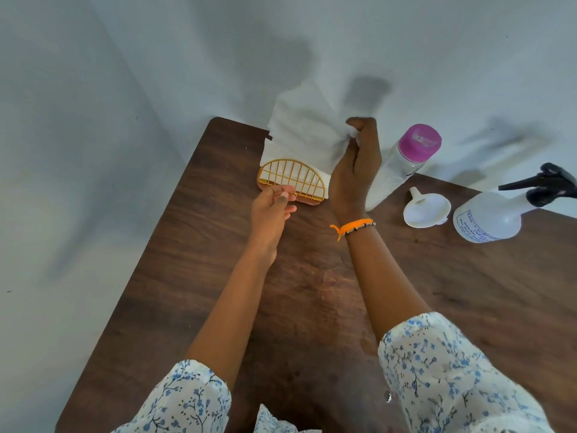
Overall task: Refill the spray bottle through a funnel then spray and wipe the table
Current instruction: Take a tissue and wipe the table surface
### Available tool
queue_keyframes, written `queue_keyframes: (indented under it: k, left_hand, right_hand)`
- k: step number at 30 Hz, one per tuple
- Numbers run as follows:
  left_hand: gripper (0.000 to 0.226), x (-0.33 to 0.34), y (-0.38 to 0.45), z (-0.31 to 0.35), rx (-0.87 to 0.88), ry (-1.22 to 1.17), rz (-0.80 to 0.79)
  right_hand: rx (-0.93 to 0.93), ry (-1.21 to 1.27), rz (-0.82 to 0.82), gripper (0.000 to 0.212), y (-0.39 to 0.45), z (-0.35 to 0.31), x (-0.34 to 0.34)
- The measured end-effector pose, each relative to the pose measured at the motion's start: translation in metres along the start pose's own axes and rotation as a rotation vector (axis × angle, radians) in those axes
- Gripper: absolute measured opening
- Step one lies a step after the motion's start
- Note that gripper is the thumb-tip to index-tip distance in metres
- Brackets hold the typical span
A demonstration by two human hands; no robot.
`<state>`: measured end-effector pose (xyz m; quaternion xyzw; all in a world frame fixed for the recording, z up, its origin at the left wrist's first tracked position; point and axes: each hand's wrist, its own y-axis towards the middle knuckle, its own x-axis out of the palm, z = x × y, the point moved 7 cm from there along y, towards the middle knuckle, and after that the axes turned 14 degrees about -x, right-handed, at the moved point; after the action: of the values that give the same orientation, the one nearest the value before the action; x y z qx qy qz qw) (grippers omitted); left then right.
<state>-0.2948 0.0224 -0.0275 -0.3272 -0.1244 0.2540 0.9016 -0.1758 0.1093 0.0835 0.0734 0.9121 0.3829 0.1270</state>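
Observation:
My right hand (356, 170) is closed on a white paper napkin (299, 129), which is lifted partly out of a gold wire napkin holder (292, 182) at the table's far side. My left hand (271, 210) pinches the holder's front wire with its fingertips. To the right lies a white funnel (426, 209) on its side. Beyond it stands a translucent spray bottle (490, 215) with a black trigger head. A tall white refill bottle (402, 164) with a pink cap stands just right of my right hand.
The dark wooden table (218, 292) sits in a corner of pale walls, its left edge running diagonally. Faint wet patches show on the wood near my right forearm. Floral sleeves cover both upper arms.

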Motion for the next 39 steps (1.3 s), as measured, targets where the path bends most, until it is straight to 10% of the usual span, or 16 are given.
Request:
queue_keyframes:
  k: [10, 14, 20, 28, 34, 39]
  left_hand:
    - [0.016, 0.020, -0.061, -0.055, -0.126, -0.252, -0.300]
    - [0.017, 0.034, -0.087, -0.102, -0.161, -0.022, -0.305]
    - [0.020, 0.043, -0.109, -0.127, -0.043, 0.315, -0.176]
    - [0.013, 0.073, -0.133, -0.161, -0.267, 0.293, -0.467]
    - [0.012, 0.057, -0.115, -0.156, -0.171, 0.257, -0.208]
    - [0.016, 0.040, -0.091, -0.143, -0.130, 0.145, -0.019]
  right_hand:
    - [0.571, -0.044, -0.194, 0.030, -0.127, 0.016, -0.079]
    - [0.749, -0.174, -0.461, 0.025, -0.173, 0.027, -0.120]
    - [1.058, 0.215, -0.447, 0.021, -0.228, -0.005, -0.160]
    - [0.956, 0.107, -0.317, 0.021, -0.224, -0.001, -0.208]
    - [0.801, -0.141, -0.136, 0.033, -0.176, 0.039, -0.213]
    - [0.561, -0.288, -0.602, 0.056, -0.165, 0.069, -0.137]
